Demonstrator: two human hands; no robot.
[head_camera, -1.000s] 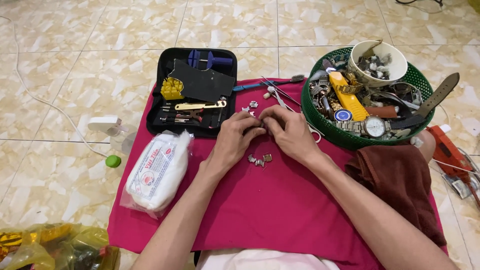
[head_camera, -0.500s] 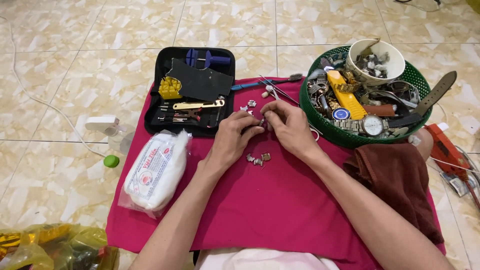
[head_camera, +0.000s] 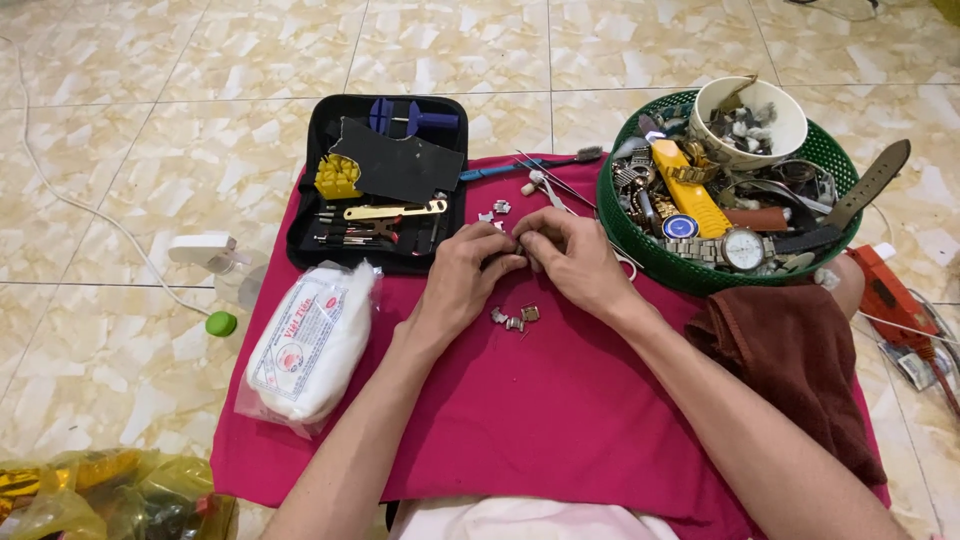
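My left hand (head_camera: 462, 282) and my right hand (head_camera: 572, 262) meet fingertip to fingertip over a magenta cloth (head_camera: 540, 400). Between the fingertips they pinch a small metal piece, mostly hidden by the fingers. Just below the hands lie a few loose metal watch-band links (head_camera: 515, 318). More small links (head_camera: 495, 210) rest on the cloth beyond the fingers. An open black tool case (head_camera: 385, 190) with small tools sits past my left hand.
A green basket (head_camera: 650, 255) of watches, straps and a white cup (head_camera: 750, 120) stands at the right. Tweezers and a thin brush (head_camera: 545, 170) lie near it. A white plastic-wrapped pack (head_camera: 310, 345) lies left, a brown cloth (head_camera: 790, 370) right. Tiled floor surrounds the cloth.
Both hands stay pinched together over the cloth; the fingers have shifted only slightly. The loose links lie where they were.
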